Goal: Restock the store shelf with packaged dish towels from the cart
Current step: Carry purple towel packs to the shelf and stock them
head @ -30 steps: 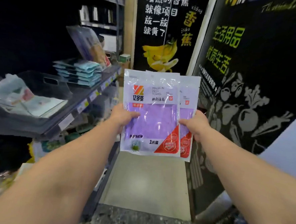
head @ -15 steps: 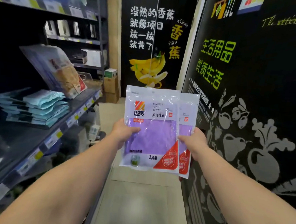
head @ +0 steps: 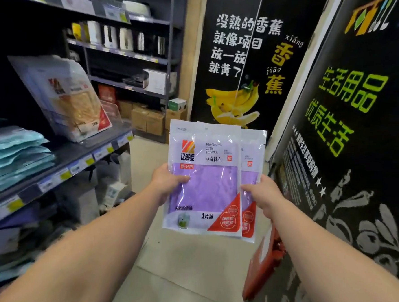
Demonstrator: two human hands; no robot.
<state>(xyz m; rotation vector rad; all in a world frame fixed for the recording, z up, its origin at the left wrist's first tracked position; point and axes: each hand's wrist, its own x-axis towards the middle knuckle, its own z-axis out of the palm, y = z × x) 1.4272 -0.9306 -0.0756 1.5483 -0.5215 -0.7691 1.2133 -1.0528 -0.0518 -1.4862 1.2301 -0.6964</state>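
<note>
Flanking left hand point(head: 166, 183): store shelf point(head: 60, 163); right hand point(head: 264, 194) nears black wall point(head: 356, 160). Both closed on upright dish towel packs point(head: 204, 181) (two, overlapped).

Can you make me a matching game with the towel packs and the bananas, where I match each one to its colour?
Things:
1. Pack held in both hands
2. Stacked packs on the shelf
3. Leaning pack on the shelf
4. Bananas on the wall

Colours:
A. Yellow
B. Teal
C. Purple
D. Orange-tan

Pairs: 1-C, 2-B, 3-D, 4-A
</note>
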